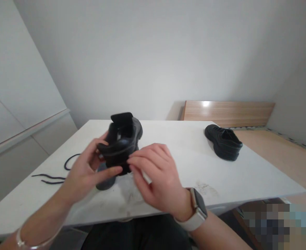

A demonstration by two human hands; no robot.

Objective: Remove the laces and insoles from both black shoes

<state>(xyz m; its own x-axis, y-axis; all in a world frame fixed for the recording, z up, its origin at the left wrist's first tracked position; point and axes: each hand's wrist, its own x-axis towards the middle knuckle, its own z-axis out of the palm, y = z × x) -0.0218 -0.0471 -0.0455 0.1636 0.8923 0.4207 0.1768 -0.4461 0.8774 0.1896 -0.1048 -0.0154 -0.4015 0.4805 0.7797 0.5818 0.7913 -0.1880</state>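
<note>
A black shoe [120, 147] is raised above the white table with its heel toward me and its tongue standing up. My left hand [90, 166] is closed around the heel and left side, its thumb along the lower back. With thumb and fingertips pinched together, my right hand [156, 173] is at the right side of the heel; whatever lies between those fingertips is too small or hidden to make out. Under the raised shoe lies a dark, rounded flat piece [106, 181], partly covered by my left hand. Black shoelaces [52, 178] lie loose to the left, partly behind my left forearm.
A second black shoe [223, 142] stands on the table's right side. The white table [174, 139] has smudges and crumbs near its front edge. A wooden board [228, 113] rises behind, beside a light wooden surface [280, 152] at the right.
</note>
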